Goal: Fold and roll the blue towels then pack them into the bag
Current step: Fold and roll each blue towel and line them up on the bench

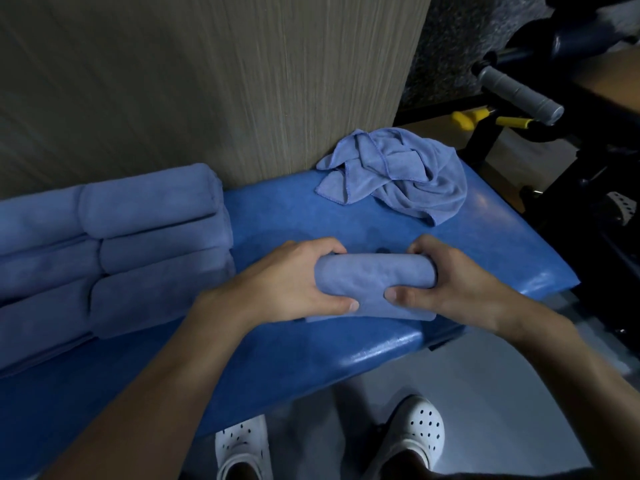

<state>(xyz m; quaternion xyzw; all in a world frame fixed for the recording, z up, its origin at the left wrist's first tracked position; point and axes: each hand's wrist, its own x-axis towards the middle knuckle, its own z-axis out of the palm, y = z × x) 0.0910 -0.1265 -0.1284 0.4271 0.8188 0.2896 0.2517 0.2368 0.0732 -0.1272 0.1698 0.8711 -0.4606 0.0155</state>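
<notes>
Gripping rolled towel (374,278) ends: left hand (298,285), right hand (460,282) both curled round. Lying on surface (311,216), rolled stack (138,244) to left.

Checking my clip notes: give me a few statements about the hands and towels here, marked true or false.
1. The left hand and right hand both grip the roll. True.
2. The loose towel lies on the floor. False: it lies on the bench, beyond the hands.
3. The stack of rolled towels sits left of the hands. True.
4. A bag stands on the bench. False: no bag is in view.
</notes>
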